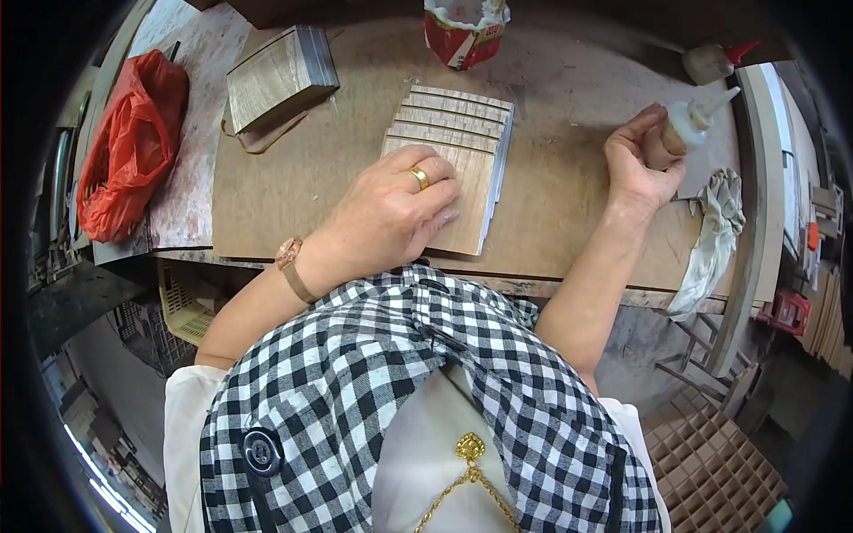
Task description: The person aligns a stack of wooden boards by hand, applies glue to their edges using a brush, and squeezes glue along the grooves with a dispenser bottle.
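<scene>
My left hand (400, 206), with a ring and a wristwatch, rests with curled fingers on the nearest of several thin wood-grain boards (460, 182). The boards lie fanned out, overlapping like steps, with pale edges showing along the right side. Under the palm, the fingertips are partly hidden. Off to the right, my right hand (641, 164) is wrapped round a squeeze glue bottle (684, 133) with a pale pointed nozzle. That bottle is tilted, its nozzle pointing up and right, away from the boards.
A block of stacked boards (271, 84) stands at the back left beside a red plastic bag (133, 147). At the back are a glue-smeared red carton (462, 40) and another bottle with a red tip (711, 62). A crumpled cloth (713, 235) hangs over the right table edge.
</scene>
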A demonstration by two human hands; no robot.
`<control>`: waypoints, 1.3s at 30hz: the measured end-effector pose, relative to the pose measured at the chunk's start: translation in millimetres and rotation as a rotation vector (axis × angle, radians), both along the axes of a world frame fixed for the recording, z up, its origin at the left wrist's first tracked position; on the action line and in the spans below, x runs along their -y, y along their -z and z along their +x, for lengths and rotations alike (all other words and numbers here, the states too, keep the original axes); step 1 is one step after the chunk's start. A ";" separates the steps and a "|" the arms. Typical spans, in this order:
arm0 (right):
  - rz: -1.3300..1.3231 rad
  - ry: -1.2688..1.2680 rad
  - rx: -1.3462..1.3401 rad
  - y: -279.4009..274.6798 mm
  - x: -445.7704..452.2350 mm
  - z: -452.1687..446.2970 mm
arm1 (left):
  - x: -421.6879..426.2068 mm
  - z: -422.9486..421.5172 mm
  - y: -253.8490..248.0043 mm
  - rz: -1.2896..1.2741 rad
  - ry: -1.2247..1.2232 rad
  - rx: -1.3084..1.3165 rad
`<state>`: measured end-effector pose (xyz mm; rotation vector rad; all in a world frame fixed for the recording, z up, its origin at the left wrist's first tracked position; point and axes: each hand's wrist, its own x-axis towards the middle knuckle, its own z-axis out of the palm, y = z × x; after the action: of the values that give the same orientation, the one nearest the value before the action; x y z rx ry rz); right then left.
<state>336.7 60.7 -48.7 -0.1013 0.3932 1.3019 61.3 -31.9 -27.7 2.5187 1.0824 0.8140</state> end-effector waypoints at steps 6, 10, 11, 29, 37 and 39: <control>-0.153 -0.055 0.343 -7.2 7.6 -13.6 | -1.3 -1.7 1.5 0.004 -0.003 -0.007; 0.020 -0.113 0.833 -31.9 28.3 -38.2 | -4.9 -4.7 1.4 0.029 0.016 -0.022; 0.076 -0.127 0.996 -35.7 31.7 -43.1 | -5.7 -5.1 1.9 0.033 0.029 -0.026; -0.016 -0.016 1.501 -49.4 20.4 -128.1 | -13.1 -7.1 15.4 0.134 0.030 0.086; 0.017 0.033 1.569 -47.3 18.3 -144.4 | -14.4 -7.5 14.2 0.122 0.033 0.104; 0.061 0.027 1.590 -45.0 17.6 -144.9 | -14.8 -8.1 12.6 0.116 0.038 0.099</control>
<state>191.8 43.1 -3.7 -0.9848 -0.9939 0.8595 53.1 -17.1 -40.3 2.5538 0.9795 1.0067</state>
